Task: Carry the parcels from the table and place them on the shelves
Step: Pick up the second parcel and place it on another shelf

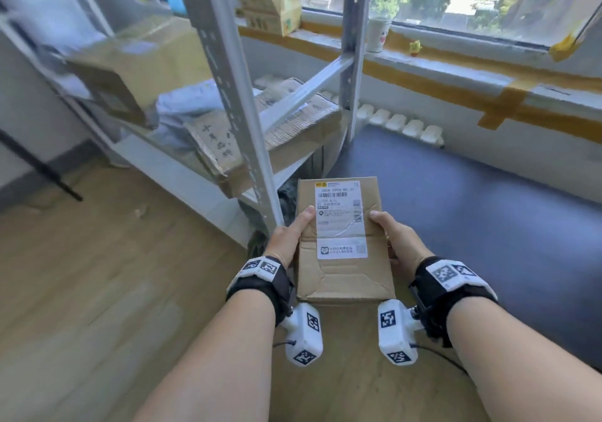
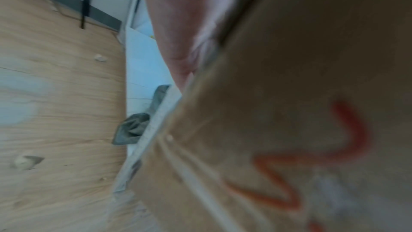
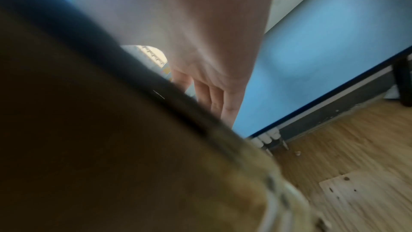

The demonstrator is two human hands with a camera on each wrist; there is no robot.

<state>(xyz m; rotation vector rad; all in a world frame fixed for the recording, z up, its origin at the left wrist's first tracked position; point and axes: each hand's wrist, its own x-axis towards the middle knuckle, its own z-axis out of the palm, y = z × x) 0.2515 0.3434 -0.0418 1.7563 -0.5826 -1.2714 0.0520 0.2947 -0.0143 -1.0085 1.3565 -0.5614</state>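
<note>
A flat brown cardboard parcel with a white shipping label is held in front of me, level, above the floor. My left hand grips its left edge with the thumb on top. My right hand grips the right edge the same way. The fingers under the parcel are hidden in the head view. In the left wrist view the parcel's underside fills the right side, with red marks on it. In the right wrist view the parcel is dark and blurred, and my right hand's fingers lie along it. The grey metal shelves stand just ahead on the left.
The shelves hold several cardboard boxes and a white bag. A grey shelf upright stands right beyond the parcel. A grey cloth lies on the floor by the shelf foot. A windowsill with a cup runs along the right.
</note>
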